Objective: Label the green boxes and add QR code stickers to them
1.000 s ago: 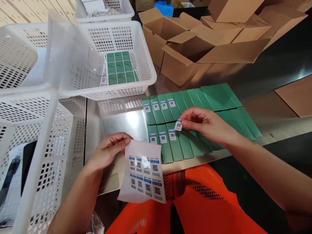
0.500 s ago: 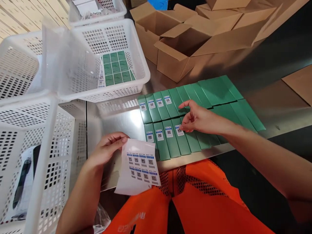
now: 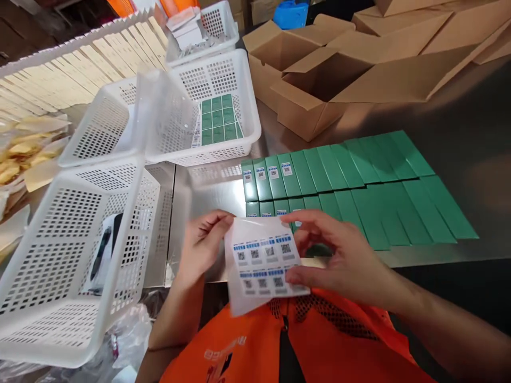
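A white sheet of QR-code labels is held up in front of the orange vest. My left hand pinches its upper left corner between thumb and fingers. At the sheet's right side is my right hand, its thumb on the lower right label and its index finger at the upper edge; the other fingers are partly hidden behind the sheet. Beyond lie two rows of slim green boxes, set side by side. Several boxes at the left end bear a QR label; the sheet and right hand cover part of the near row.
White perforated baskets stand on the left, one with green-printed sheets inside, another with a black pen. Open cardboard boxes are at the back on the metal table. Clear plastic bags lie at lower left.
My right hand has moved from a label on a near-row green box back to the label sheet and taken hold of its right side. The view has swung left.
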`<act>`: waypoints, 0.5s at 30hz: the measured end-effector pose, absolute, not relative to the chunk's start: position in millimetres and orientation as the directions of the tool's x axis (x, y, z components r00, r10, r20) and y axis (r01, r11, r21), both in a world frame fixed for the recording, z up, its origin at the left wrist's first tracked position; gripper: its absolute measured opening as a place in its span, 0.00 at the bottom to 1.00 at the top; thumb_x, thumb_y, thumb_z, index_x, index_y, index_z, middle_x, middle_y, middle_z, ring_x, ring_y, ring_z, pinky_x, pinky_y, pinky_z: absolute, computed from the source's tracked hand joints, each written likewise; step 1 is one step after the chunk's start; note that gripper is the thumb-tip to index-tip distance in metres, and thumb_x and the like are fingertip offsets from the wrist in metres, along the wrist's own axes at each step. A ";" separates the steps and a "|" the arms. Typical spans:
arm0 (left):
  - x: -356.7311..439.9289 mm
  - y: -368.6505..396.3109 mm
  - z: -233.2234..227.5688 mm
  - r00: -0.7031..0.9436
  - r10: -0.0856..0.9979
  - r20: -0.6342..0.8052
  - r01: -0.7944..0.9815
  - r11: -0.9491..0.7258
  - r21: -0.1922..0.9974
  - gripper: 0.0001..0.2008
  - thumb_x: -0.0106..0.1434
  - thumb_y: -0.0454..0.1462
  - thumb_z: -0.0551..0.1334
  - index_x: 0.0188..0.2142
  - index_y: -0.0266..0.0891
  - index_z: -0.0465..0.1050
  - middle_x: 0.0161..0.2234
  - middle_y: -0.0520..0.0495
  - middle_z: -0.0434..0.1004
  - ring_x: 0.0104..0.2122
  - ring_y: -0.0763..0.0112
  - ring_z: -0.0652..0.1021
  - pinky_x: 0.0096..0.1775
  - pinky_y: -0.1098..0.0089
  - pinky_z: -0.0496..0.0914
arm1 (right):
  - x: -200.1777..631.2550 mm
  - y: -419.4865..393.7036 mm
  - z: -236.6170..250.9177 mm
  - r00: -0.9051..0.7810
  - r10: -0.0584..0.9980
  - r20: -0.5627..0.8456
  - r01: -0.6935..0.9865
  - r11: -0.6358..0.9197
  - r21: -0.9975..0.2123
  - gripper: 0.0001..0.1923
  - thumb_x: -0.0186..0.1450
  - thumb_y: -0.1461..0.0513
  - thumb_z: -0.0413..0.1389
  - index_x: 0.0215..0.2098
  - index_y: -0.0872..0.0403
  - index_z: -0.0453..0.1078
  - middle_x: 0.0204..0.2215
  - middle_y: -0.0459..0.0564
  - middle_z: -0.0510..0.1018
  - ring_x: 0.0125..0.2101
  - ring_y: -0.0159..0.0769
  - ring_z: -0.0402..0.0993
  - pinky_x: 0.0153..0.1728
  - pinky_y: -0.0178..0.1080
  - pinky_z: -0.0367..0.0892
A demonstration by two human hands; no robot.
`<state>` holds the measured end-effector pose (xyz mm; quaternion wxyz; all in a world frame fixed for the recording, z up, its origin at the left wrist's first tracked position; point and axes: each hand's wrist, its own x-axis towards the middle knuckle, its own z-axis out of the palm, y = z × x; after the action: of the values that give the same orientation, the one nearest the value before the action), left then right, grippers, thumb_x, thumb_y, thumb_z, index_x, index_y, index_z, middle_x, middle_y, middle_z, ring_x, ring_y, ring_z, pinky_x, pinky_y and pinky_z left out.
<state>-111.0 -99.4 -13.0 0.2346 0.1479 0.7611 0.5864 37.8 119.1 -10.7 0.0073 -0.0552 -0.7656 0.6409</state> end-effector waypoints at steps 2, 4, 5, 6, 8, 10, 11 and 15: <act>-98.7 -92.8 -15.7 -0.882 0.459 -0.108 0.043 0.306 0.951 0.10 0.63 0.40 0.64 0.28 0.40 0.80 0.24 0.51 0.77 0.24 0.72 0.73 0.28 0.72 0.65 | 40.4 112.7 -9.8 -0.989 0.078 -0.129 0.134 0.058 -0.989 0.28 0.59 0.55 0.68 0.55 0.43 0.68 0.28 0.42 0.78 0.30 0.36 0.78 0.30 0.39 0.77; -88.7 -88.3 -18.5 -0.910 0.413 -0.018 0.110 0.284 0.953 0.06 0.64 0.39 0.64 0.36 0.42 0.81 0.34 0.49 0.82 0.32 0.68 0.78 0.35 0.71 0.71 | 41.1 109.5 -11.7 -0.981 0.110 -0.161 0.158 -0.037 -0.987 0.22 0.61 0.57 0.66 0.53 0.44 0.72 0.27 0.42 0.79 0.28 0.35 0.78 0.28 0.38 0.77; -84.5 -87.1 -19.1 -0.919 0.392 0.038 0.144 0.243 0.959 0.08 0.64 0.39 0.65 0.40 0.44 0.81 0.40 0.48 0.82 0.38 0.65 0.80 0.40 0.68 0.73 | 41.0 108.4 -12.9 -0.976 0.141 -0.168 0.159 -0.074 -0.984 0.19 0.61 0.58 0.66 0.50 0.46 0.74 0.26 0.43 0.79 0.28 0.35 0.78 0.28 0.38 0.77; -80.6 -86.8 -19.1 -0.918 0.386 0.093 0.174 0.180 0.968 0.10 0.64 0.41 0.65 0.43 0.45 0.81 0.45 0.46 0.82 0.44 0.61 0.80 0.46 0.65 0.74 | 40.9 107.4 -13.8 -0.970 0.172 -0.174 0.158 -0.107 -0.982 0.17 0.60 0.58 0.66 0.48 0.47 0.76 0.26 0.44 0.79 0.27 0.36 0.79 0.27 0.38 0.78; -73.3 -88.1 -17.0 -0.880 0.453 0.144 0.177 0.031 0.984 0.16 0.64 0.49 0.64 0.46 0.46 0.81 0.48 0.43 0.81 0.51 0.54 0.78 0.53 0.57 0.72 | 40.5 105.8 -14.2 -0.955 0.235 -0.179 0.144 -0.157 -0.977 0.15 0.58 0.58 0.69 0.43 0.47 0.78 0.25 0.45 0.80 0.26 0.37 0.79 0.26 0.39 0.78; -65.2 -90.6 -13.7 -0.816 0.570 0.096 0.097 -0.030 0.995 0.20 0.60 0.53 0.67 0.45 0.45 0.81 0.45 0.43 0.82 0.48 0.52 0.80 0.50 0.57 0.74 | 40.5 105.4 -12.8 -0.942 0.301 -0.150 0.104 -0.164 -0.981 0.13 0.57 0.58 0.70 0.40 0.46 0.79 0.23 0.44 0.79 0.23 0.36 0.77 0.23 0.38 0.77; -60.9 -91.6 -12.2 -0.806 0.590 0.051 0.054 -0.012 0.998 0.18 0.58 0.51 0.70 0.43 0.46 0.81 0.41 0.44 0.83 0.43 0.56 0.81 0.46 0.61 0.76 | 40.6 105.9 -11.8 -0.936 0.328 -0.128 0.087 -0.137 -0.987 0.11 0.57 0.58 0.70 0.38 0.45 0.79 0.23 0.44 0.78 0.23 0.35 0.77 0.23 0.38 0.76; -45.1 -89.7 -11.1 -0.886 0.445 -0.128 -0.085 0.115 0.990 0.05 0.59 0.39 0.72 0.29 0.42 0.80 0.25 0.52 0.79 0.23 0.74 0.75 0.27 0.76 0.70 | 41.6 112.8 -10.3 -0.926 0.377 -0.004 0.049 0.111 -0.993 0.05 0.58 0.56 0.69 0.34 0.44 0.81 0.29 0.48 0.76 0.26 0.35 0.73 0.23 0.39 0.74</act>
<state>-45.1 -89.7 -11.1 0.2029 0.1251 0.7186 0.6533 41.6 112.8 -10.3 0.1261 -0.1451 -0.7346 0.6507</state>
